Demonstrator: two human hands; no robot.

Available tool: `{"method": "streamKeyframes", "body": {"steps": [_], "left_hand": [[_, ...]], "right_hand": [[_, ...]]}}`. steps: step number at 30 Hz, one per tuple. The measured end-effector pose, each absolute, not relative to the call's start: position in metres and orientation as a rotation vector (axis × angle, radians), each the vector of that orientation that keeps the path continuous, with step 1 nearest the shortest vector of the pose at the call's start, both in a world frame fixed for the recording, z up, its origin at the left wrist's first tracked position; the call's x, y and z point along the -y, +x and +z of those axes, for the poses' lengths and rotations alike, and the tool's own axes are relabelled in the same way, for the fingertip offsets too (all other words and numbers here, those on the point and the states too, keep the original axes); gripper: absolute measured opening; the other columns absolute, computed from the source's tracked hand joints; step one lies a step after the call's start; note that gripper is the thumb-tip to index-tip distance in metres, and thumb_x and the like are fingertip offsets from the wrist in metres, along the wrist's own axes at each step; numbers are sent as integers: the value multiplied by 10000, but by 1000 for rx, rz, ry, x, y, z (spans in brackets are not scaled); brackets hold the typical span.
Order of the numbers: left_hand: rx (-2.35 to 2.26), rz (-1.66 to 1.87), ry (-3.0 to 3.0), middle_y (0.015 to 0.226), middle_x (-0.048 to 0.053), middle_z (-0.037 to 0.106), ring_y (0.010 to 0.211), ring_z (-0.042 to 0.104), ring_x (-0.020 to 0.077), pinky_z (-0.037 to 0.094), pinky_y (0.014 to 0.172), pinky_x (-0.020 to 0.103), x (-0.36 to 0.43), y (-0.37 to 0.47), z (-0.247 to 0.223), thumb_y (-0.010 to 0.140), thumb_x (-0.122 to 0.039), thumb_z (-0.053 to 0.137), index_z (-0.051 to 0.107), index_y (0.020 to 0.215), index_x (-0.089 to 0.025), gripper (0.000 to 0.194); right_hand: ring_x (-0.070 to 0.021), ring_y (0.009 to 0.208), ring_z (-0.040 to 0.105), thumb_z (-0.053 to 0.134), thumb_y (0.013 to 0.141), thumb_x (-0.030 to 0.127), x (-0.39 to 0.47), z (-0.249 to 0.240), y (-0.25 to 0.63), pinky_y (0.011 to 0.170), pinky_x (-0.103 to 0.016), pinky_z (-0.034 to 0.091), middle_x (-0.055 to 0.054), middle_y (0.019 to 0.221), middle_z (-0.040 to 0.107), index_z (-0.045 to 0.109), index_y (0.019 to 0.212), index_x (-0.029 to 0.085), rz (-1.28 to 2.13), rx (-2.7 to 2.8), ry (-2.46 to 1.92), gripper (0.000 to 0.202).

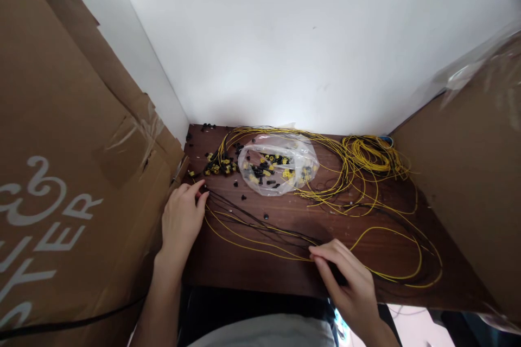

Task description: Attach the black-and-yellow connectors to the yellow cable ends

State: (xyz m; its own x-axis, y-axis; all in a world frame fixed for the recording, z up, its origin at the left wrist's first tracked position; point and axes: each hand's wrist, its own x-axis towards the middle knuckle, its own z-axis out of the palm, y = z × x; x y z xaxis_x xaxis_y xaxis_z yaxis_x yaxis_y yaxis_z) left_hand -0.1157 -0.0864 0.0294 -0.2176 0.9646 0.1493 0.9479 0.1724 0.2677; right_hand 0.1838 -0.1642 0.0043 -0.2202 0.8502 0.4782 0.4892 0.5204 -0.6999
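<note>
My left hand is at the left of the dark wooden table, its thumb and fingers pinched around the ends of black and yellow wires. Those wires stretch across to my right hand, whose thumb and fingertips grip them near the table's front edge. Right of that hand the yellow wires curve in a wide loop. Just beyond my left hand lies a cluster of small yellow and black connectors. An open clear plastic bag with more connectors sits at the middle back.
A bundle of yellow wires is coiled at the back right, with loose strands running forward. Cardboard stands on the left and more cardboard on the right. A white wall rises behind. Small black pieces are scattered about.
</note>
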Motion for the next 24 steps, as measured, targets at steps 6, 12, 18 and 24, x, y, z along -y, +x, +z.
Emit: {"method": "streamKeyframes", "body": {"steps": [6,12,18,24], "left_hand": [[-2399,467,1957,863,86,587,799,568,245,438,673,338,80,-115,26,858,-296,450,642,1049,-173,298],[-2386,593,2029,873,70,580,796,569,219,438,701,326,79,-117,22,836,-271,469,633,820,-184,186],[-2358,597,2028,862,78,629,804,591,247,444,714,354,74,-121,21,823,-242,472,637,804,-181,177],[-2314,841,2005,814,48,640,704,573,202,434,649,321,73,-115,40,810,-220,483,642,874,-182,175]], "right_hand": [[-129,584,586,506,828,64,166,3,186,555,-249,470,5,629,607,605,1006,197,521,1746,-1121,244],[-120,590,592,507,834,71,165,1,186,580,-246,479,15,635,611,603,998,206,530,1753,-1149,233],[-119,586,599,515,835,90,166,2,187,573,-239,486,14,626,615,614,976,206,534,1753,-1167,208],[-101,510,565,503,853,108,168,3,182,503,-214,477,21,605,605,614,962,213,620,1581,-1197,188]]}}
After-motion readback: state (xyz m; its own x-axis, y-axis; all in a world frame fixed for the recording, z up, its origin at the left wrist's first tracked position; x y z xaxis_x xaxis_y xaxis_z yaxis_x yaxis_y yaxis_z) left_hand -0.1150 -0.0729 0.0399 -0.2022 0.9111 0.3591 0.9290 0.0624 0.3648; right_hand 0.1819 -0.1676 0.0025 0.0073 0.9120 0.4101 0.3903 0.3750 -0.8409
